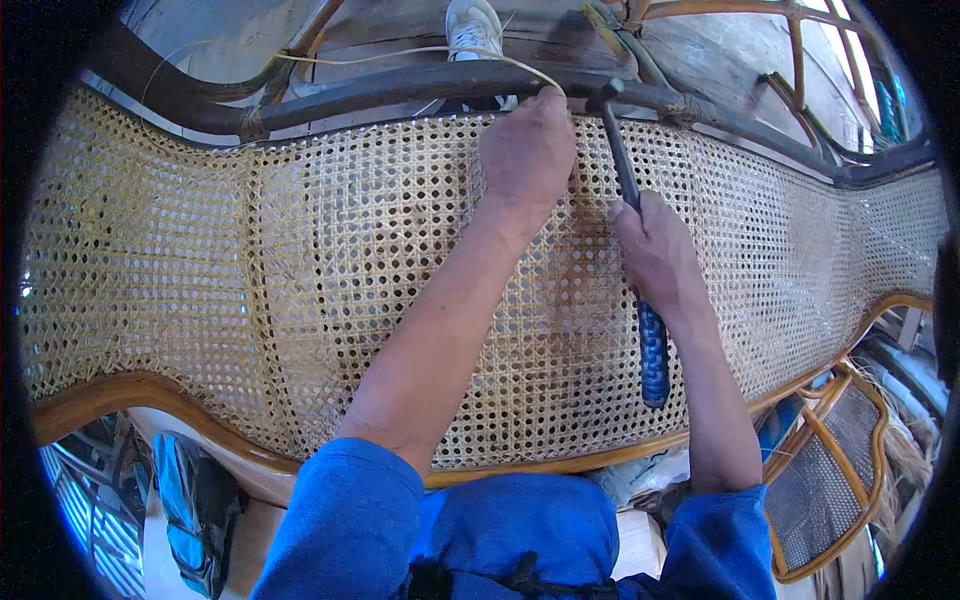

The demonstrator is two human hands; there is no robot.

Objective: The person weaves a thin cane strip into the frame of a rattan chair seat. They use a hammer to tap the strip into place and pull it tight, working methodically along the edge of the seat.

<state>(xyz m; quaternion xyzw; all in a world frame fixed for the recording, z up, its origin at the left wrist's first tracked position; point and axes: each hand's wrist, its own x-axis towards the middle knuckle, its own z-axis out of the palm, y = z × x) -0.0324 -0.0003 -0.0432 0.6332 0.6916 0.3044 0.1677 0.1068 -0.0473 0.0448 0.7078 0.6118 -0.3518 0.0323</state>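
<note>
A wide panel of woven cane webbing (390,260) stretches across in front of me, fixed to a dark frame pole (400,98) along its far edge. My left hand (528,148) is closed at that pole, its fingertips pinching the end of a thin pale cane strip (400,53) that arcs away to the left. In my right hand (660,250) is a hammer (622,160), gripped partway along its dark shaft. The hammer's head rests over or just above the pole, right of my left hand; its blue handle points back toward me.
A light brown cane rail (570,465) edges the near side. Beyond the pole are a white shoe (473,28) and other bent furniture frames (795,60). At lower right leans a smaller woven-cane piece (825,490). A blue and black bag (185,510) lies at lower left.
</note>
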